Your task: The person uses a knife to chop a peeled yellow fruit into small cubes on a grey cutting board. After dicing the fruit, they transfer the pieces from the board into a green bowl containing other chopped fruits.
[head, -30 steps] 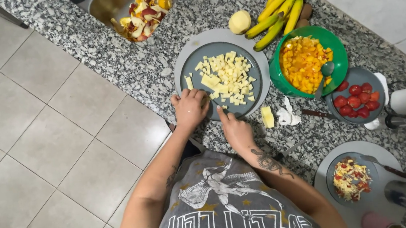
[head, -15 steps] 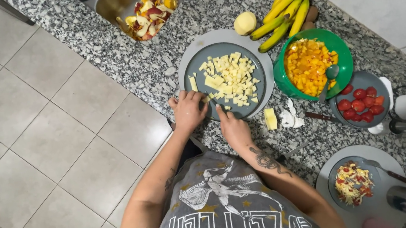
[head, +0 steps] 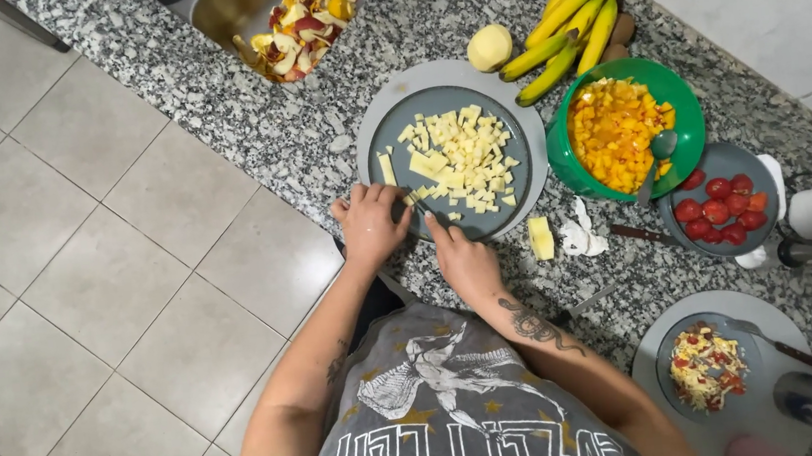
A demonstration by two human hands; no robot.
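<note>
A round grey plate (head: 384, 110) on the speckled granite counter holds several pale yellow diced fruit pieces (head: 464, 157). My left hand (head: 370, 224) rests on the plate's near edge, its fingers pressed down on a small pale fruit piece. Just to its right, my right hand (head: 464, 257) is closed around what looks like a small knife, pointing at the same spot; the blade is mostly hidden. A single pale strip (head: 386, 168) lies at the plate's left side.
Right of the plate stands a green bowl (head: 673, 89) of orange cubes with a spoon. Bananas (head: 566, 25) and a peeled round fruit (head: 490, 46) lie behind. A dish of red fruit (head: 725, 199), a fruit chunk (head: 540, 237), a sink of peels (head: 299, 23) and a mixed-fruit plate (head: 707, 367) surround.
Both hands stay at the plate's near edge with only small movements of the fingers. The view has shifted slightly.
</note>
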